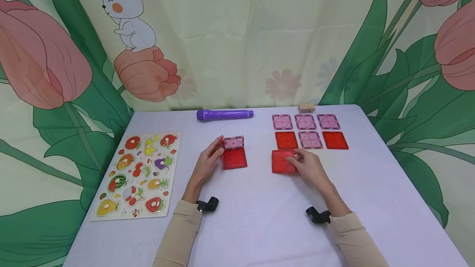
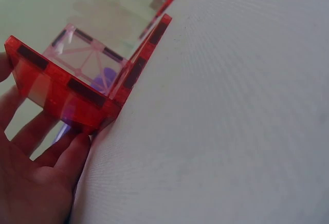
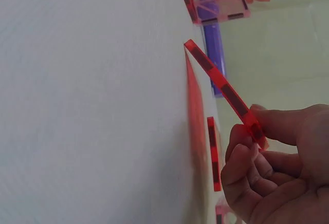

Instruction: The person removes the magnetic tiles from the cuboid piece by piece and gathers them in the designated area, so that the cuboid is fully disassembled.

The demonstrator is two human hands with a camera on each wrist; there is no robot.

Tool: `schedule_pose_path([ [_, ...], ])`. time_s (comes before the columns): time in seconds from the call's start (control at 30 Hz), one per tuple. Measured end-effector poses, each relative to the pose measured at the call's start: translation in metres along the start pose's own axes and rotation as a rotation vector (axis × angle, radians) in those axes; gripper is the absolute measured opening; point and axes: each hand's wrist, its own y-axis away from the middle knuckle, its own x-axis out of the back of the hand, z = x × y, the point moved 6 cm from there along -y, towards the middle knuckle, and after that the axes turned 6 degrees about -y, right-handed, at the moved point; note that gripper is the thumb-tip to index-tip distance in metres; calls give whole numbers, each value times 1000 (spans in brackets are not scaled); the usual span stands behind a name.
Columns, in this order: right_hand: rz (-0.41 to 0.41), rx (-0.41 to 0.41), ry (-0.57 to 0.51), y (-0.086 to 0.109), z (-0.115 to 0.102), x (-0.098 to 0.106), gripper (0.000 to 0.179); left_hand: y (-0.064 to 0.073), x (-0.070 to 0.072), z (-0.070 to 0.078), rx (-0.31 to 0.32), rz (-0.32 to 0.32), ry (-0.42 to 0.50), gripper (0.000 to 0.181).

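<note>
A red magnetic tile [image 1: 234, 160] lies flat on the table, and a pink magnetic tile [image 1: 233, 142] stands up along its far edge. At its left side, another red tile [image 2: 56, 88] stands upright and leans slightly outward. My left hand [image 1: 207, 162] holds that side tile, fingers behind its outer face and thumb by its upper edge. To the right, my right hand [image 1: 309, 169] pinches a separate red tile [image 3: 226, 90] by one edge between thumb and fingers. This tile is tilted and raised off the table, apart from the joined tiles.
Pink tiles [image 1: 305, 122] and red tiles [image 1: 335, 140] lie in two rows at the back right. Behind them sits a small wooden block [image 1: 306, 108]. A purple microphone-shaped object [image 1: 224, 114] lies at the back edge. On the left is a fruit puzzle board [image 1: 137, 176].
</note>
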Motion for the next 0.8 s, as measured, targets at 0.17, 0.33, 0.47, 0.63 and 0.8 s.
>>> schedule_pose_path([
  [0.17, 12, -30, 13, -1, 9, 6, 53, 0, 0, 0, -5, 0, -2, 51],
  [0.33, 22, -70, 37, -2, 17, 11, 50, 0, 0, 0, -7, -1, 1, 52],
  [0.47, 29, -84, 47, -3, 21, 14, 49, 0, 0, 0, -11, -2, 4, 53],
  [0.63, 31, -89, 51, -4, 23, 15, 49, 0, 1, 1, -8, -7, 14, 53],
  [0.8, 29, -99, 53, -5, 24, 15, 46, -1, 0, 2, 9, -24, 22, 53],
])
